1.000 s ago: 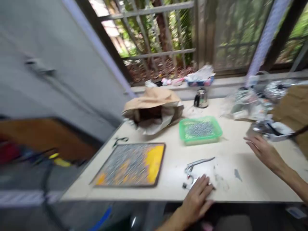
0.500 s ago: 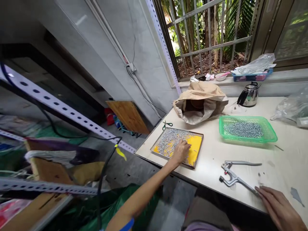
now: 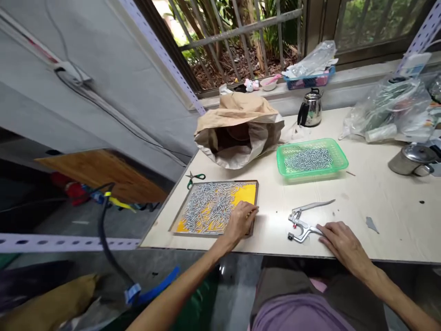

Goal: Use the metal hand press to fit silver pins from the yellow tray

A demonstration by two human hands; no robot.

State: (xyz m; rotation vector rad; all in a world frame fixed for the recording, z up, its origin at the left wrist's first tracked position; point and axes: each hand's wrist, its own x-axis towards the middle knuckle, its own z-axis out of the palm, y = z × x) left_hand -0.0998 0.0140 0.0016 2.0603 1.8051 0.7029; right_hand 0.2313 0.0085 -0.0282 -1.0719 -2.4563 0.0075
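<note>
My left hand (image 3: 238,221) is over the right side of a shallow framed tray (image 3: 214,234). Its fingers are pinched together near the tray's right edge; whatever they hold is too small to make out. Short silver metal pins (image 3: 210,202) cover much of the tray's yellow bottom, with bare yellow showing at the upper right. On the tabletop to the right lie silver hand-press pliers (image 3: 305,228), their handles spread. My right hand (image 3: 344,244) has thumb and fingers closed round the end of the lower handle.
A green plastic basket (image 3: 312,172) holds more pins. Behind the tray stands an open brown paper bag (image 3: 241,117), with green-handled scissors (image 3: 195,178) nearer the left edge. A kettle (image 3: 310,109), a metal pot (image 3: 411,160) and plastic bags (image 3: 386,110) stand farther right.
The view has swung right, bringing the metal pot into sight. My left hand has shifted toward the tray's right edge. My right hand has closed on the pliers' handle end.
</note>
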